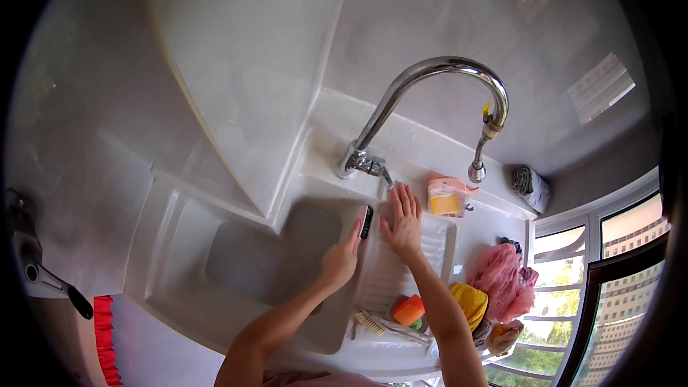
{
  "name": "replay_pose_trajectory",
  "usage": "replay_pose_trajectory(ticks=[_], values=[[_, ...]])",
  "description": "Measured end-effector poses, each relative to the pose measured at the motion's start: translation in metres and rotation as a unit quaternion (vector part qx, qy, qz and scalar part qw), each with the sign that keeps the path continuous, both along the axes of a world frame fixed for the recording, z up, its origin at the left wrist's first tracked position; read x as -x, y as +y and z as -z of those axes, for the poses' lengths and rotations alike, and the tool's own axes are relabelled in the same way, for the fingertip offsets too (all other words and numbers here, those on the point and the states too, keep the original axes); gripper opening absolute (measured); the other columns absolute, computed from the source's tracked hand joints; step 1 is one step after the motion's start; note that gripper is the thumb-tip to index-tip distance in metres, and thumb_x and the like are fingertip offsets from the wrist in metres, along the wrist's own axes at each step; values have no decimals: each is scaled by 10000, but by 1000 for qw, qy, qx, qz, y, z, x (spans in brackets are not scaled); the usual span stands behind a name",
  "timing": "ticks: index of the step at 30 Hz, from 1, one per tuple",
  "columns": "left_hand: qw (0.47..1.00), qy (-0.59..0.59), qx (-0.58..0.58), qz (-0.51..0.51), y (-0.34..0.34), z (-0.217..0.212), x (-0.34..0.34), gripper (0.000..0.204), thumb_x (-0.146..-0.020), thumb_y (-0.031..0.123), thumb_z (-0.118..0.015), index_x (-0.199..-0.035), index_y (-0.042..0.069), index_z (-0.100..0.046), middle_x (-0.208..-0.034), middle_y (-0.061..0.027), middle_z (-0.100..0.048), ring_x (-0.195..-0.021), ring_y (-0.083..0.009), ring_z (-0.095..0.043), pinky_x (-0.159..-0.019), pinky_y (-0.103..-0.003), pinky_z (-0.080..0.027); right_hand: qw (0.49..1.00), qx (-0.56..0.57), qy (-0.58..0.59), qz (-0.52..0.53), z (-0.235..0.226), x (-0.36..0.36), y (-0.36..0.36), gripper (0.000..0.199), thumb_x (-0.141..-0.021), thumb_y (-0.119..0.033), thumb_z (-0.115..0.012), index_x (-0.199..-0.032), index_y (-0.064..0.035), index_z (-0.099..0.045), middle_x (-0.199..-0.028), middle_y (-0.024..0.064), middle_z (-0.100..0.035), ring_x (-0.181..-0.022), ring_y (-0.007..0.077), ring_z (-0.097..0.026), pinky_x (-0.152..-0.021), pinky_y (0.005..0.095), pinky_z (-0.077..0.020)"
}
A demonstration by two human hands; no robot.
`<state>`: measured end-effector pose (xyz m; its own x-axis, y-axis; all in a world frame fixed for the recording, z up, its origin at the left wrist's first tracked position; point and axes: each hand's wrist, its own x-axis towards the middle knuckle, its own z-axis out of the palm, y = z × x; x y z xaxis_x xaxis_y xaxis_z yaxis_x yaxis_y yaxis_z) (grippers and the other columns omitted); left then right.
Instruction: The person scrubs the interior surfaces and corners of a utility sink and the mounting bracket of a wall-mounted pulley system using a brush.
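In my left hand is a small scrub brush with a pale back and dark bristles, held over the right edge of the sink basin. My right hand lies flat with its fingers stretched out over the top of the ribbed washboard. Its fingertips are close to the lever of the chrome faucet; whether they touch it I cannot tell. No water stream shows at the spout.
A pink soap holder with a yellow bar stands behind the washboard. Wooden brush and orange sponge lie at the near end. Crumpled pink cloth, yellow cloth and a grey roll are at right, beside a window.
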<state>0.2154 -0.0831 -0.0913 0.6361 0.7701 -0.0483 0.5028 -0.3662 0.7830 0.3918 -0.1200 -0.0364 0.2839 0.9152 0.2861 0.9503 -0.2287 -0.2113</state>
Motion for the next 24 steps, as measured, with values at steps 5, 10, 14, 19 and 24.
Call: replay_pose_trajectory(ticks=[5,10,14,19,24], values=[[1000,-11,-13,-12,-1,-2,0,460,-967,264,-415,-1418,220,-337,-618,-200,-598,-542,-396,-586,-506,-502,-456,1000,-4,11,-6,-1,3,1,719,-753,-201,-564,-1410,-39,-318,-1463,171,-301,-1375,346,-235,-1114,478,-186],[1000,8,-20,-5,1,-20,-1,464,-968,265,-412,-1419,193,-336,-612,-195,-601,-533,-398,-588,-504,-488,-470,1000,-1,11,-14,-3,-1,-4,720,-738,-163,-528,-1414,-39,-312,-1470,165,-291,-1380,339,-227,-1118,478,-178],[998,24,-46,23,5,-19,1,481,-963,252,-418,-1429,186,-320,-601,-187,-601,-531,-394,-591,-508,-477,-482,1000,-4,15,-21,0,-3,-2,727,-726,-151,-513,-1415,-41,-310,-1472,164,-288,-1383,333,-223,-1123,475,-174],[994,14,-107,22,0,-23,0,505,-955,237,-429,-1441,203,-300,-591,-174,-598,-518,-373,-595,-495,-453,-480,1000,1,5,-11,2,-3,-4,722,-726,-148,-507,-1414,-48,-313,-1469,164,-293,-1384,328,-224,-1124,470,-176],[995,38,-82,41,9,-35,-3,520,-948,209,-425,-1448,219,-283,-579,-160,-588,-500,-336,-595,-475,-440,-468,999,-22,19,-18,-1,-1,-2,702,-712,-124,-465,-1396,-26,-339,-1452,190,-309,-1369,357,-242,-1116,489,-177]])
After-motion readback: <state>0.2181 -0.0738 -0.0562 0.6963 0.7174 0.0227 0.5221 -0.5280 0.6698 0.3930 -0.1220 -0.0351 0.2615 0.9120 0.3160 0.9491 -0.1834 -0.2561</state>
